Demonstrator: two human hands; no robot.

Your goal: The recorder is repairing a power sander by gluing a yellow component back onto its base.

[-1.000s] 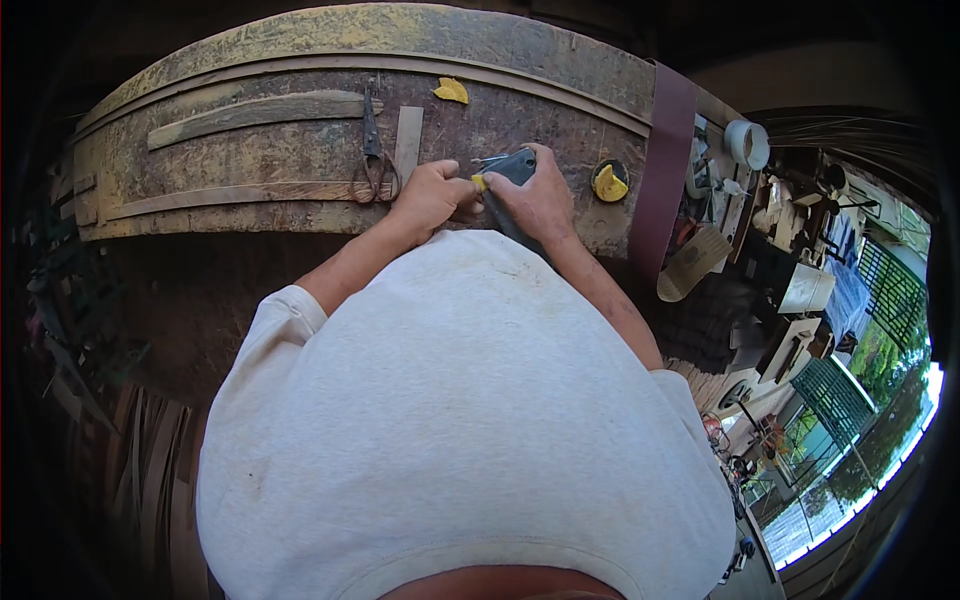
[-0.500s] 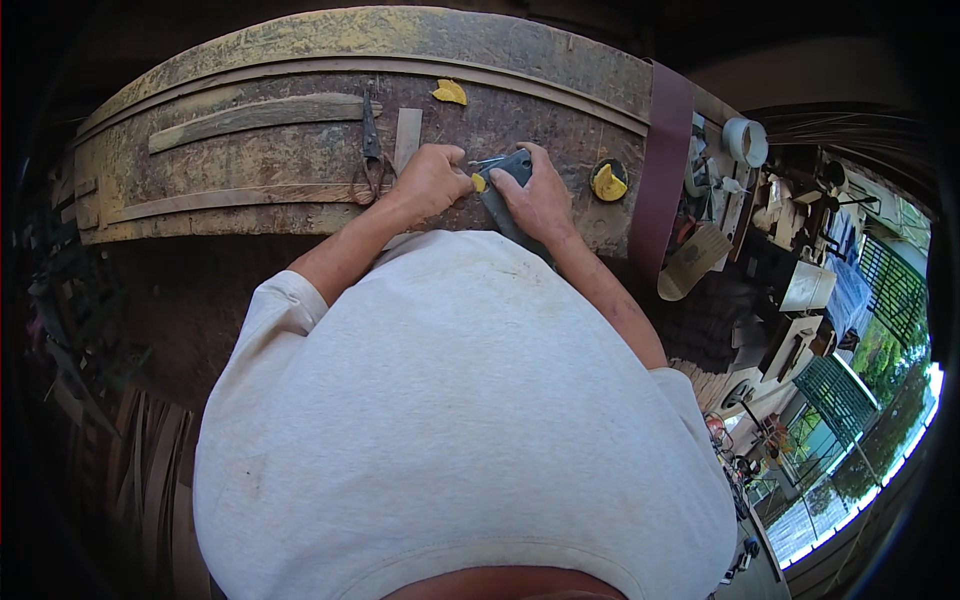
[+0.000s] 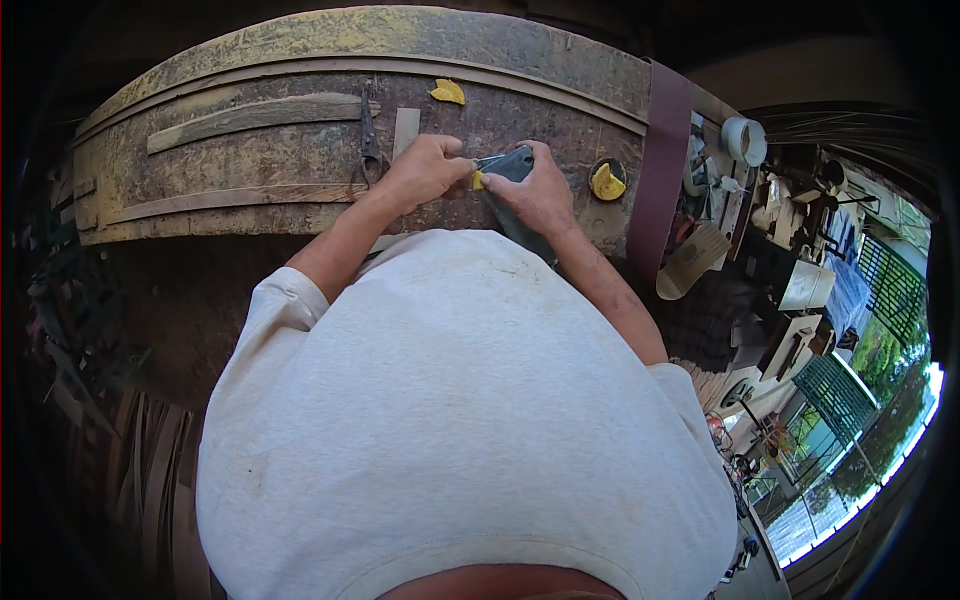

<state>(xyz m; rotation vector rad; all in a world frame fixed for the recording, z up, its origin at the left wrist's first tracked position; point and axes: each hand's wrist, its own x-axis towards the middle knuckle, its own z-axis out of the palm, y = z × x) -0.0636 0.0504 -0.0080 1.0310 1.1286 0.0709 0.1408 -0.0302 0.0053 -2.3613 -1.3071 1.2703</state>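
My right hand [image 3: 538,195] is wrapped round a dark grey-green object [image 3: 512,164]; its body runs back toward my shirt, and I cannot make out its kind. A thin, light metal-looking part shows at its left end. Close against it, my left hand [image 3: 425,170] has its fingers closed in a pinch beside a small yellow piece [image 3: 478,181]. That piece sits between both hands, under my right thumb; whether the left fingers grip it too is hard to see. Left of my left hand lies a pair of dark scissors [image 3: 370,145], handles partly hidden by my wrist.
On the worn wooden bench [image 3: 300,150] lie a curved wood strip [image 3: 250,117], a thin strip [image 3: 240,200], a short flat piece [image 3: 406,130] and a yellow piece [image 3: 448,92]. Another yellow piece [image 3: 606,182] rests on a dark disc. A maroon band [image 3: 660,160] drapes over the right end.
My left hand has lifted slightly away from the bench's near edge, still pinched. The grey-green object has tilted a little in my right hand.
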